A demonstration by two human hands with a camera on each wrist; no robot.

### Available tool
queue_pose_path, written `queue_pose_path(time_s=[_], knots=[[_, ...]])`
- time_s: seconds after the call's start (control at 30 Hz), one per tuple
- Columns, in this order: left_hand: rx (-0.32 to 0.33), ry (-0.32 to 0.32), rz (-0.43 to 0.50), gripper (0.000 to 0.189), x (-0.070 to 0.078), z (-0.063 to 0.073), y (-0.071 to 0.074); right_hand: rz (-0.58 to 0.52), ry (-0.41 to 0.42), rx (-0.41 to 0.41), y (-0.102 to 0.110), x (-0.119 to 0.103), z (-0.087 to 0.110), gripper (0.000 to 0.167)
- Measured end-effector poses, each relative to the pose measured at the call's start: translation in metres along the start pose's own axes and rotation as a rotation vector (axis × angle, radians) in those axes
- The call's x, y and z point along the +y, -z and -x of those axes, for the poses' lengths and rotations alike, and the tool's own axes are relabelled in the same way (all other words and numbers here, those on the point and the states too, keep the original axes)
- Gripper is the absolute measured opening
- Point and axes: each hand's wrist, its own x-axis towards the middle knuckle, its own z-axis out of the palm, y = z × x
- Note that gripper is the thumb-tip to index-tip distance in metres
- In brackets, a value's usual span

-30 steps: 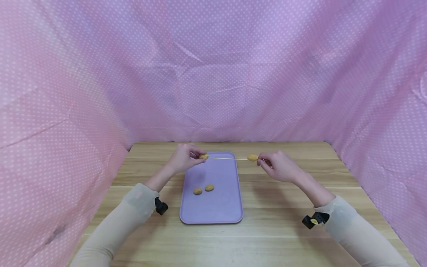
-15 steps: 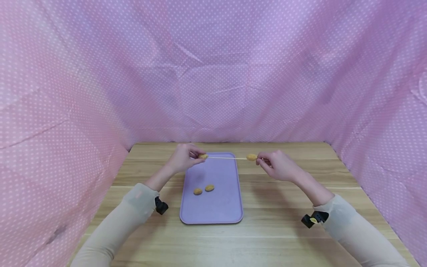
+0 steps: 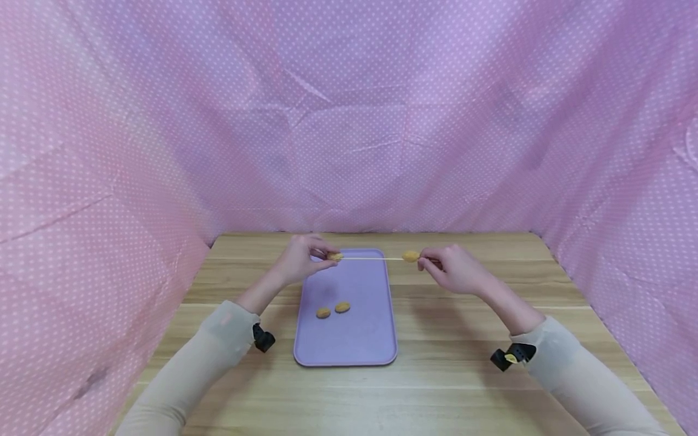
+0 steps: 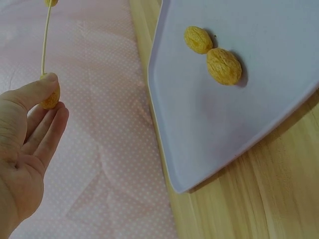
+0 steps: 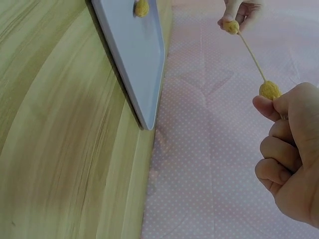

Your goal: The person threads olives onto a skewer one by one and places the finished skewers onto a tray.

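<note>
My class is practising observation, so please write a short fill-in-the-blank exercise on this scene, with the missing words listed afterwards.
1. On the rectangular, light-purple tray lie exactly ____ wrinkled, yellow, oval fruits.
2. A thin, pale, straight stick stretches between the person's left hand and right hand; the one nearer the tray in the head view is the ____ one.
3. Small white ____ pattern the creased, pinkish-lilac cloth behind the wood-grain table.
Missing words: two; left; dots.
</note>
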Motion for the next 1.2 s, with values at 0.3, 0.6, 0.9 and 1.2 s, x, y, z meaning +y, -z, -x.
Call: queue_pose_path(time_s=[0.3,0.6,0.9,1.2], knots=[[0.013,-0.002,0.123,0.013,0.001,-0.001,-0.002,0.0,0.008,0.004,0.001,-0.003,0.0,0.017],[0.062,0.003,0.213,0.019,0.007,-0.002,0.002,-0.002,0.103,0.078,-0.001,-0.003,0.002,0.015],[0.046,-0.015,0.171,0.018,0.013,-0.002,0.005,0.003,0.163,0.101,-0.004,-0.002,0.001,0.015],[0.04,-0.063,0.114,0.018,0.016,-0.006,0.004,0.004,0.134,0.08,-0.004,-0.003,-0.002,0.014]])
